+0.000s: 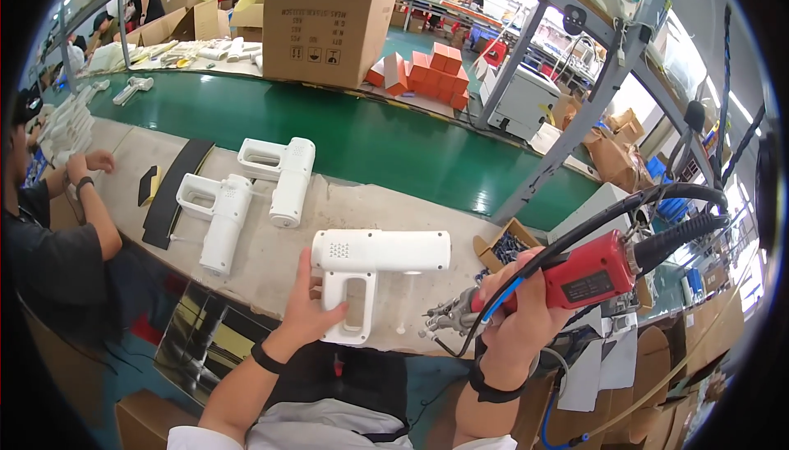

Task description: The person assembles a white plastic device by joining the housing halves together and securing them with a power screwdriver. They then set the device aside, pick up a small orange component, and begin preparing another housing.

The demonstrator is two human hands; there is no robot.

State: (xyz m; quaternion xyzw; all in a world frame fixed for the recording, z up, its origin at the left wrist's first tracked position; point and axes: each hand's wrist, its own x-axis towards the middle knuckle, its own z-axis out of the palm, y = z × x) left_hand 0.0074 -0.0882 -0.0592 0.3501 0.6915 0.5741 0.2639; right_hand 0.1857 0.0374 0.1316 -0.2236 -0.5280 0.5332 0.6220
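Red driver (588,265), one dark label (586,286) showing, is filling the right grip (526,314); the left grip (309,310) is clasping one white casing (399,250) over the desk (353,203), two more casings (223,228) lying leftward.

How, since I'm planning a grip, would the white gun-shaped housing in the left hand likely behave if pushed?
The white gun-shaped housing is probably stiff: its body and looped handle look like moulded plastic, with no sag in the left hand. Its smooth surface may be slippery. The handle jutting sideways would likely stop it rolling far.
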